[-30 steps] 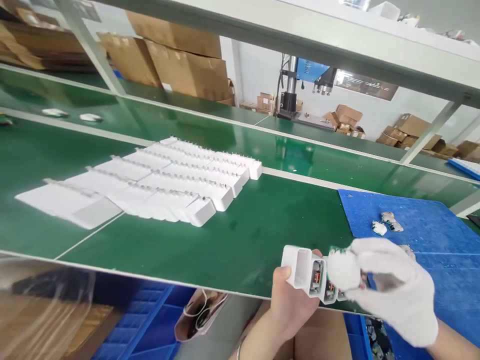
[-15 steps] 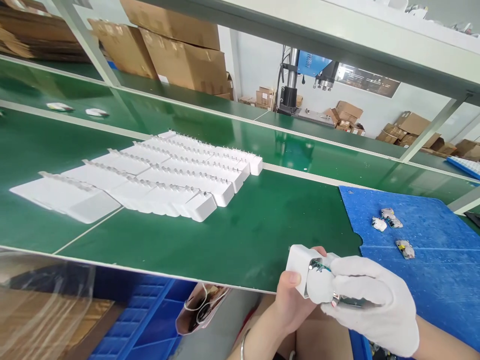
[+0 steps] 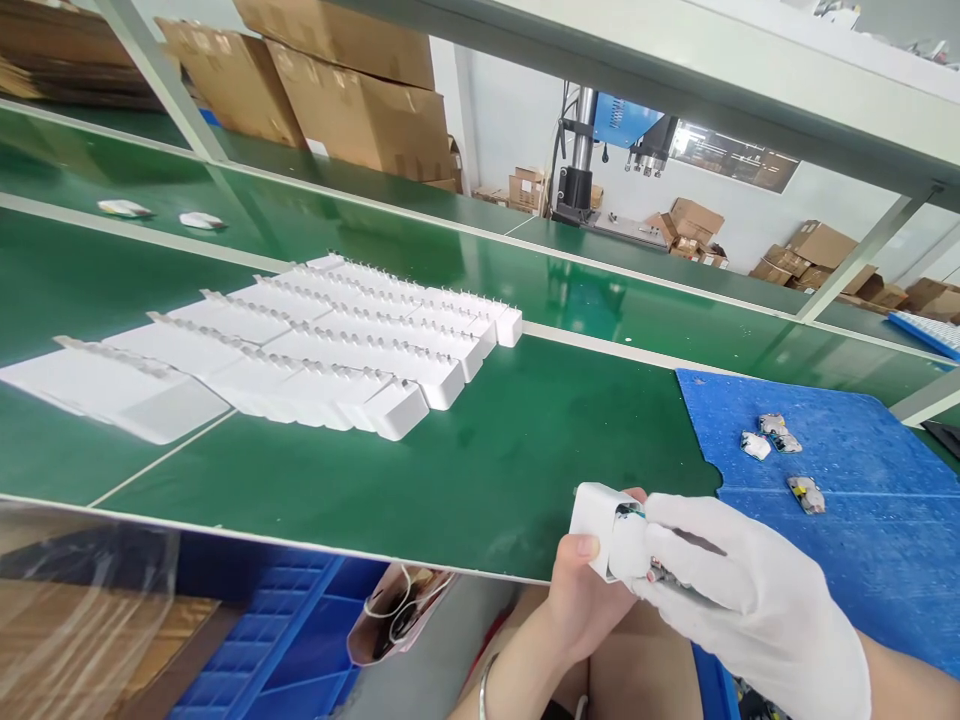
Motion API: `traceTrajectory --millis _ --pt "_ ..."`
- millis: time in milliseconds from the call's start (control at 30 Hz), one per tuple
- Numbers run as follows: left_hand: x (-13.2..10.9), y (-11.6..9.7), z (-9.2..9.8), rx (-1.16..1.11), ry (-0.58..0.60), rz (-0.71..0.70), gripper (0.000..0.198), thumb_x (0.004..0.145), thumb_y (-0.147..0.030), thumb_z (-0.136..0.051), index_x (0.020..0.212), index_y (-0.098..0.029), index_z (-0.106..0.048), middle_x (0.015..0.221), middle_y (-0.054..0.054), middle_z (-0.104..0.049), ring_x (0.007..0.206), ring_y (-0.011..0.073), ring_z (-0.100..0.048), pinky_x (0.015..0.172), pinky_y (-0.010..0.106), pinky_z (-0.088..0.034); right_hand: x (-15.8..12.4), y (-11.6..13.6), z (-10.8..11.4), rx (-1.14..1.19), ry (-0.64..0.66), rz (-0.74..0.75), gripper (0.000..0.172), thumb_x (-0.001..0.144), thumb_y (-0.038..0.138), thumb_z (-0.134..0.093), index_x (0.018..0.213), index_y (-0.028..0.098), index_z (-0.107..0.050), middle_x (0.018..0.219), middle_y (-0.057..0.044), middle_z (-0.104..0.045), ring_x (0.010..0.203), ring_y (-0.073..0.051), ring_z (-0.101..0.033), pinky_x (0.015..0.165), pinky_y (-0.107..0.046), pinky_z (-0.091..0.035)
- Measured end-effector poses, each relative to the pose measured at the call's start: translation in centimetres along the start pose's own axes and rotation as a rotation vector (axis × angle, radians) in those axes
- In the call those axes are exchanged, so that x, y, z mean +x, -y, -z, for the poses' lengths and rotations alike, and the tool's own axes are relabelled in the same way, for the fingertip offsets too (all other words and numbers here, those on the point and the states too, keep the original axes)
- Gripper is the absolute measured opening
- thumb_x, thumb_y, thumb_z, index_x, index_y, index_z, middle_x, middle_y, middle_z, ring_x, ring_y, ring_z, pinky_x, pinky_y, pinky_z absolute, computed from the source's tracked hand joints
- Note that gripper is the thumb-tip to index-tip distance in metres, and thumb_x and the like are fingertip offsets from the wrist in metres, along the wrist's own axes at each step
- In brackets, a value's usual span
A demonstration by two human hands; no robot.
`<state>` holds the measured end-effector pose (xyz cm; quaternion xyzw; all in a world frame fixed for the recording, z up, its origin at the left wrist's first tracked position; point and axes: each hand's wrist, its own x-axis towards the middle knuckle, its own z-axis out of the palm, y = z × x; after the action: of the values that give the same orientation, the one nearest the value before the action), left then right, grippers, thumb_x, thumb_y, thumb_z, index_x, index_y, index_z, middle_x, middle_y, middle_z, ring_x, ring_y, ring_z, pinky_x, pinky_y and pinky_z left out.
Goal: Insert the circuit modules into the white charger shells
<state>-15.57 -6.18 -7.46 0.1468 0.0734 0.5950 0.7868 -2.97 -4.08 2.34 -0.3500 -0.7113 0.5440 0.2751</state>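
My bare left hand [image 3: 585,595] is closed around a white plastic housing [image 3: 592,525], its open end turned to the right. My right hand [image 3: 750,590], in a white glove, grips a small circuit board with a white covering [image 3: 630,548]. Part of that board sits inside the housing's opening; its outer end is partly hidden by the gloved fingers. To the left, several white housings [image 3: 405,410] lie side by side in rows on the green bench, with short pieces sticking up along their ends.
A blue mat [image 3: 847,430] on the right carries several loose circuit boards [image 3: 806,493]. Two white pieces [image 3: 201,220] lie at the far left. Behind stand cardboard boxes [image 3: 360,110] and a drill-press-like machine [image 3: 577,160]. A shelf beam [image 3: 675,60] crosses overhead; blue bins [image 3: 262,620] are below the bench edge.
The circuit board has gone further into the housing, moved left by my gloved right hand. My left hand keeps its hold on the housing. The view has shifted slightly.
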Motion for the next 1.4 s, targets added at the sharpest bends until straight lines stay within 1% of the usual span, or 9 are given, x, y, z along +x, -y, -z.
traceTrajectory --millis 233,333,433,533,600,833,1167,1333,1400 --pt "-0.1 -0.2 -0.4 -0.068 -0.105 -0.009 0.034 0.057 -0.045 -0.067 0.073 -0.016 -0.065 0.071 0.004 -0.061 0.071 0.0192 -0.055 0.065 0.028 -0.040 2.4 1.5 0.3 -0.335 0.194 0.130 0.015 0.085 0.034 -0.057 0.082 0.021 -0.065 0.087 -0.003 -0.062 0.086 -0.018 -0.058 0.086 -0.035 -0.046" --pt "0.0 -0.1 -0.3 -0.101 -0.139 -0.027 0.039 0.057 -0.044 -0.066 0.084 -0.016 -0.066 0.083 0.005 -0.065 0.080 0.0214 -0.056 0.071 0.030 -0.041 4.0 1.7 1.7 -0.543 0.195 0.232 0.025 0.084 0.038 -0.057 0.100 0.021 -0.066 0.107 -0.007 -0.063 0.107 -0.023 -0.054 0.099 -0.040 -0.038" --pt "0.2 -0.1 -0.4 -0.133 -0.152 -0.039 0.041 0.060 -0.045 -0.063 0.089 -0.017 -0.066 0.088 0.005 -0.066 0.082 0.0228 -0.057 0.072 0.031 -0.042 5.7 0.9 2.7 -0.421 0.307 0.022 0.053 0.078 0.046 -0.061 0.124 0.020 -0.056 0.131 -0.008 -0.054 0.123 -0.025 -0.047 0.103 -0.040 -0.038" --pt "0.3 -0.2 -0.6 -0.155 -0.131 -0.038 0.041 0.061 -0.044 -0.062 0.093 -0.019 -0.066 0.090 0.006 -0.067 0.082 0.0236 -0.059 0.071 0.032 -0.042 7.3 -0.2 2.7 -0.249 0.543 -0.174 0.060 0.072 0.041 -0.066 0.127 0.020 -0.054 0.122 -0.005 -0.061 0.115 -0.024 -0.055 0.094 -0.036 -0.046" --pt "0.2 -0.2 -0.7 -0.159 -0.120 -0.039 0.043 0.061 -0.041 -0.064 0.099 -0.020 -0.065 0.091 0.005 -0.067 0.080 0.0230 -0.059 0.068 0.031 -0.041 8.2 -0.5 2.4 -0.240 0.590 -0.210 0.063 0.066 0.031 -0.071 0.127 0.022 -0.054 0.115 -0.002 -0.064 0.108 -0.023 -0.058 0.088 -0.033 -0.049" --pt "0.0 -0.2 -0.5 -0.162 -0.152 -0.040 0.053 0.061 -0.043 -0.065 0.108 -0.020 -0.062 0.094 0.005 -0.067 0.082 0.0234 -0.058 0.072 0.033 -0.042 8.6 0.4 1.4 -0.174 0.591 -0.258 0.047 0.061 0.022 -0.071 0.108 0.020 -0.067 0.088 0.002 -0.069 0.081 -0.017 -0.064 0.069 -0.025 -0.051" --pt "0.2 0.1 -0.5 -0.137 -0.186 -0.068 0.047 0.063 -0.043 -0.066 0.105 -0.024 -0.062 0.099 0.003 -0.066 0.091 0.0250 -0.057 0.073 0.033 -0.041 8.4 0.1 0.8 -0.153 0.524 -0.213 0.039 0.063 0.037 -0.073 0.097 0.017 -0.070 0.086 0.001 -0.070 0.074 -0.015 -0.063 0.060 -0.022 -0.050" --pt "0.2 0.0 -0.5 -0.149 -0.179 -0.039 0.037 0.061 -0.045 -0.066 0.089 -0.020 -0.064 0.086 0.004 -0.065 0.083 0.0218 -0.056 0.072 0.032 -0.041 8.6 0.3 1.2 -0.234 0.512 -0.058 0.040 0.084 0.047 -0.051 0.091 0.013 -0.070 0.086 -0.003 -0.069 0.077 -0.016 -0.062 0.069 -0.027 -0.050" --pt "0.2 -0.1 -0.5 -0.168 -0.195 -0.022 0.036 0.063 -0.045 -0.064 0.089 -0.020 -0.065 0.086 0.004 -0.065 0.082 0.0215 -0.056 0.072 0.032 -0.041 7.8 0.2 0.7 -0.371 0.367 0.015 0.039 0.090 0.040 -0.041 0.095 0.014 -0.069 0.094 -0.005 -0.069 0.083 -0.018 -0.062 0.076 -0.030 -0.050"
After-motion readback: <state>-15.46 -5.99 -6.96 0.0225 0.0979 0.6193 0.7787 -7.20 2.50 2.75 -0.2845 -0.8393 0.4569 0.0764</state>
